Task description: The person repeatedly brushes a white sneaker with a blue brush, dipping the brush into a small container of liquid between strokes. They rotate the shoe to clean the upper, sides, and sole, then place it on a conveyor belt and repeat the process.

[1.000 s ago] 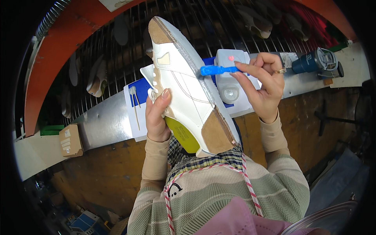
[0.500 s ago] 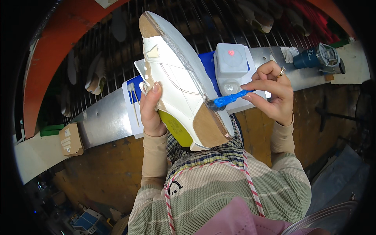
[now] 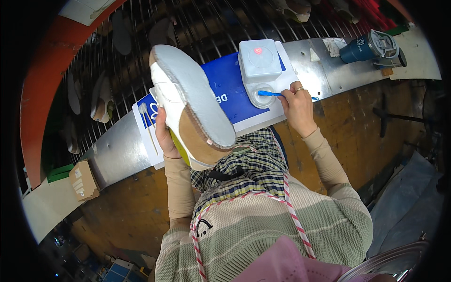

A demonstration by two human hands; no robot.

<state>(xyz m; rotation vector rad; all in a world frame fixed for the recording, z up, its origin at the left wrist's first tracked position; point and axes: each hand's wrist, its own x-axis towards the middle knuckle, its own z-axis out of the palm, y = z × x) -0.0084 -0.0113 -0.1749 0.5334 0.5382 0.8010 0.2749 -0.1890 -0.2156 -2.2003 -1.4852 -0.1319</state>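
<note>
My left hand (image 3: 167,136) grips a white and tan shoe (image 3: 191,105) by its side. The grey underside is turned up toward me, and a yellow-green inside shows at the collar. My right hand (image 3: 299,111) pinches a thin blue brush (image 3: 282,94). Its head is over the small round cup at the front of a translucent white dispenser (image 3: 259,61); whether the bristles touch liquid, I cannot tell. That dispenser stands on a blue and white sheet (image 3: 223,77) beyond the shoe.
Two thin sticks (image 3: 150,127) lie left of the shoe on the sheet. A cardboard box (image 3: 83,181) sits on the ledge at left, a blue tumbler (image 3: 361,50) at far right. Behind the metal ledge (image 3: 120,145) runs a roller rack holding more shoes (image 3: 101,101).
The brush has left the shoe's sole edge and moved to the dispenser's cup with my right hand. My left hand has lowered and turned the shoe, showing more of its underside.
</note>
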